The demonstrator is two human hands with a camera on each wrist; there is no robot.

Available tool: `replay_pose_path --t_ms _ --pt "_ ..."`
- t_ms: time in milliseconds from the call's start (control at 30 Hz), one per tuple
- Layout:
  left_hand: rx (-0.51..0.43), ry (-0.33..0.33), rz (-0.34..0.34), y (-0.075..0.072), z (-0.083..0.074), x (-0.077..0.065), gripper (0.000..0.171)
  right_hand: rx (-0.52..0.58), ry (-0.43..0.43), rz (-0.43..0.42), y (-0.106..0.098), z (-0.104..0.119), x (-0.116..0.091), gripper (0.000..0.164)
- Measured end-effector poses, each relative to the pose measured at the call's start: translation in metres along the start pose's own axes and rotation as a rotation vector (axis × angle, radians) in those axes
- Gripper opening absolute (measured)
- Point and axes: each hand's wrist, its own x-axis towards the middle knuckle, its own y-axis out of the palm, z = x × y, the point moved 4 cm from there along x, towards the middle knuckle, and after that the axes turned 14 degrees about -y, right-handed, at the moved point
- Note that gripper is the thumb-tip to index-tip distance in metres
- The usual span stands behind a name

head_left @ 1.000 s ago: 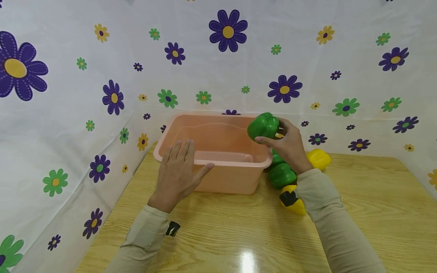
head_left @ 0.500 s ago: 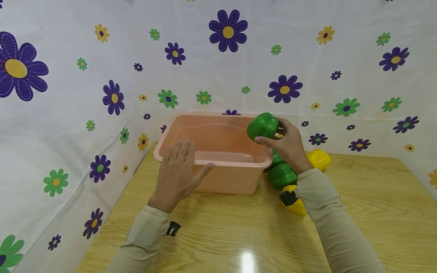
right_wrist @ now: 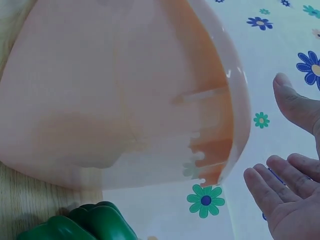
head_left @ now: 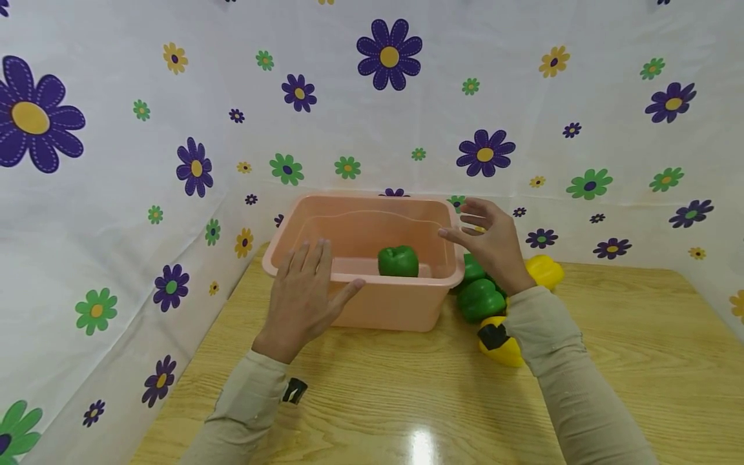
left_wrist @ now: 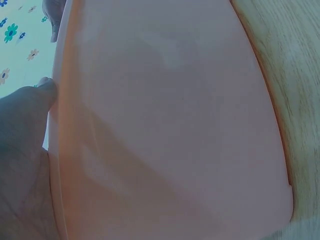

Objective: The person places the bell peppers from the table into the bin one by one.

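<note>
A green pepper [head_left: 398, 262] sits inside a pink tub [head_left: 386, 307], a person's right grip [head_left: 493, 242] spread empty by its right end, straight-fingered left grip [head_left: 302, 300] touching its near side, where steady bracing and low, gentle releases should serve best.

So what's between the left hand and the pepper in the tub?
In the head view, only the bare inside of the tub shows between the left hand and the pepper; no other thing shows there.

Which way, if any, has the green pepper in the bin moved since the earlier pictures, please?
Yes: against the peach bin, the green pepper moved down and left, from near the right rim to inside.
</note>
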Motion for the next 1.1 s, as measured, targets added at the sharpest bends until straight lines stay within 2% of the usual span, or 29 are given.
replay_pose_path --t_ms 533,867,1100 --pt "0.001 -0.001 0.023 0.003 0.001 0.001 0.095 -0.029 0.014 -0.045 -0.028 -0.007 -0.005 0.076" --pt "-0.004 0.024 -0.023 0.002 0.0 0.001 0.094 -0.123 0.02 -0.077 -0.055 -0.013 -0.012 0.076" --pt "-0.003 0.04 -0.049 0.003 0.0 0.001 0.093 -0.167 0.054 -0.094 -0.076 -0.027 -0.016 0.077"
